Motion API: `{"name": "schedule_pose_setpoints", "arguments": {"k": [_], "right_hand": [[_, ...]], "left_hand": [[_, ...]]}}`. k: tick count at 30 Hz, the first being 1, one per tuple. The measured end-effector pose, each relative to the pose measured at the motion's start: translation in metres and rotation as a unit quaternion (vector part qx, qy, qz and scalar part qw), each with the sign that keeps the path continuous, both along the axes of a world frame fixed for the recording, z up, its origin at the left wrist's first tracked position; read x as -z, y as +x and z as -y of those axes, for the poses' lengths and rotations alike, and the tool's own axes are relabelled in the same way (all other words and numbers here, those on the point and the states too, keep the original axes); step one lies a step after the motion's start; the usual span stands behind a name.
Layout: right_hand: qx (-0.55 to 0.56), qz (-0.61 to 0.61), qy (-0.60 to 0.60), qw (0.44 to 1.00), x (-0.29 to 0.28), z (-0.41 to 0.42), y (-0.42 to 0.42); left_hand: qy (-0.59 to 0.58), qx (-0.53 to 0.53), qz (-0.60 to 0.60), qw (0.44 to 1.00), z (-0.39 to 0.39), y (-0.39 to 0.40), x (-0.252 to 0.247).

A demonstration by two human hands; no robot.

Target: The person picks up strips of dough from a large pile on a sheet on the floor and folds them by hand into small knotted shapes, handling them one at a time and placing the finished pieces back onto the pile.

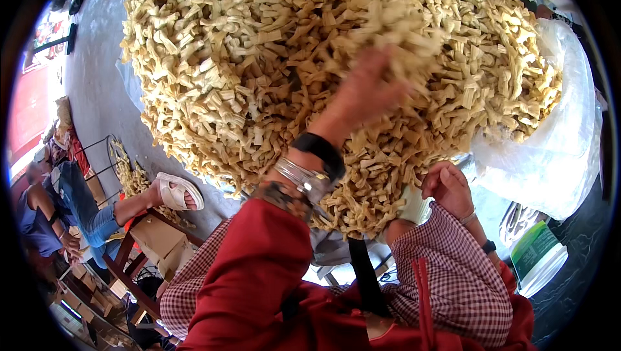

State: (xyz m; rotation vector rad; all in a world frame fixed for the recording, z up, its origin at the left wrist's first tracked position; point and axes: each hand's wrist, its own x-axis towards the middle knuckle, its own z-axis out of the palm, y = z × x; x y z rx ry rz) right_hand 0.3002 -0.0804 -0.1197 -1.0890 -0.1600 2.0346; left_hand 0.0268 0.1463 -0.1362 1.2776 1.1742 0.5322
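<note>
A large heap of knotted, pale yellow-brown strips (218, 79), their material unclear, lies before me. My left hand (366, 87) reaches over the middle of the heap, blurred by motion. Blurred strips (402, 26) are at its fingers, and whether it grips any cannot be told. Bracelets and a black band circle that wrist. By my knee, at the near right edge of the heap, my right hand (449, 186) has loosely curled fingers and holds nothing visible.
Clear plastic sheeting (548, 157) lies along the heap's right side, above a white and green tub (538, 259). Another person (82, 205) sits at the left, with a sandalled foot (179, 192) extended near the heap. Cardboard boxes (160, 244) stand below that leg.
</note>
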Motion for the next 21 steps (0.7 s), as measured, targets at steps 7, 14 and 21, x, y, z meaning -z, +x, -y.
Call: {"name": "schedule_pose_setpoints", "arguments": {"k": [7,14,21], "right_hand": [[0.009,0.029,0.004,1.000,0.001,-0.005,0.006],[0.008,0.024,0.009,1.000,-0.001,-0.004,0.006],[-0.003,0.035,0.013,0.999,0.010,0.000,0.012]], "left_hand": [[0.247,0.145,-0.157,0.945,0.087,0.050,-0.050],[0.076,0.177,-0.054,0.980,0.096,-0.022,-0.065],[0.107,-0.009,-0.293,0.950,0.014,-0.093,-0.044]]}}
